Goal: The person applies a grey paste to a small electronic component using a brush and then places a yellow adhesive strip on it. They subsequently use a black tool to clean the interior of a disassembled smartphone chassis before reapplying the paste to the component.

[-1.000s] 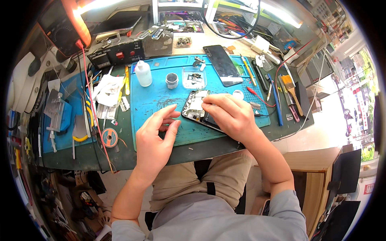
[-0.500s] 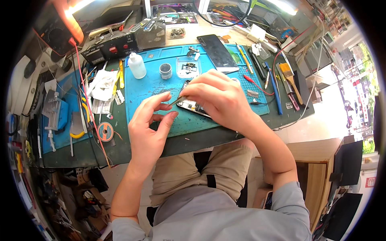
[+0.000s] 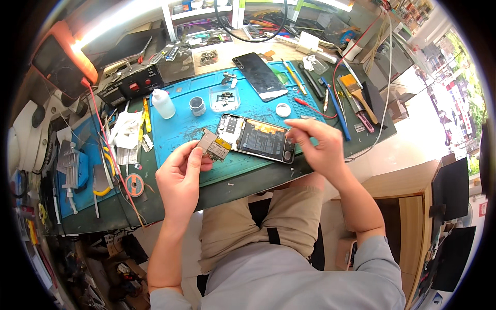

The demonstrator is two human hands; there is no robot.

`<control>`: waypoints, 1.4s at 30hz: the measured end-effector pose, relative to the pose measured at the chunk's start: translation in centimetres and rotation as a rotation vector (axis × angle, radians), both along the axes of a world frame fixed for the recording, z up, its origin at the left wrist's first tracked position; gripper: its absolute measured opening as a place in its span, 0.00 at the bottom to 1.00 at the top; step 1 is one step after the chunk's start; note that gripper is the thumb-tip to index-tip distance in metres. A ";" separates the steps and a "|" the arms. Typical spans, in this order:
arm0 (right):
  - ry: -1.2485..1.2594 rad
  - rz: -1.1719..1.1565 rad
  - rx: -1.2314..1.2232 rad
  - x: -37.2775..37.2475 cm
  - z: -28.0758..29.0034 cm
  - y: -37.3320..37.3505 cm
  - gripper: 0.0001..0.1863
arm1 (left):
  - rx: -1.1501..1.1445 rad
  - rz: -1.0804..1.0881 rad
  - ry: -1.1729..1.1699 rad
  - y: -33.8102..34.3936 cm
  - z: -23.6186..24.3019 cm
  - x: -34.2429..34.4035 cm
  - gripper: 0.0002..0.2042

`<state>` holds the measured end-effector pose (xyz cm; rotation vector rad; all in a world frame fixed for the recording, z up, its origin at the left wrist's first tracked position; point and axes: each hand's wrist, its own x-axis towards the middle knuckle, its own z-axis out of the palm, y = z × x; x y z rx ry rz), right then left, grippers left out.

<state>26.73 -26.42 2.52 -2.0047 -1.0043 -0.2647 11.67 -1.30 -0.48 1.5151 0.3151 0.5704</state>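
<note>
My left hand (image 3: 180,174) pinches a small circuit board (image 3: 216,144) with silver shielding and a yellow patch, raised at the left of an opened phone (image 3: 258,139). The phone lies on the blue mat (image 3: 173,138) with its black battery exposed and a pale bare area at its left end. My right hand (image 3: 321,147) is over the phone's right end, fingers apart and bent, with nothing visible in them. Above it sit a small round white cap (image 3: 283,110), a grey jar (image 3: 197,106) and a clear parts tray (image 3: 225,101).
A white bottle (image 3: 164,106) and loose black phone panel (image 3: 258,76) lie farther back. A power unit (image 3: 129,83), orange meter (image 3: 62,59) and solder spool (image 3: 135,185) are at left. Tools, including a brush (image 3: 356,93), cables and a red probe lead crowd the right.
The circuit board has been lifted out of the phone and is now in my left hand, which has closed on it. My right hand has moved right and opened, uncovering the phone.
</note>
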 end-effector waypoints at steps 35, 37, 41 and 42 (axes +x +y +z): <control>-0.157 -0.585 -0.262 8.2 2.7 -6.9 0.11 | 0.186 0.047 0.211 6.8 0.5 -0.8 0.08; -0.093 -0.600 -0.253 7.7 2.8 -7.4 0.11 | 0.167 0.024 0.190 6.7 0.3 -0.6 0.08; -0.053 -0.605 -0.238 7.1 2.3 -7.5 0.12 | 0.163 0.019 0.189 6.4 0.9 -0.9 0.09; -0.042 -0.596 -0.221 7.0 2.1 -7.6 0.12 | 0.191 0.024 0.188 6.3 1.0 -0.9 0.09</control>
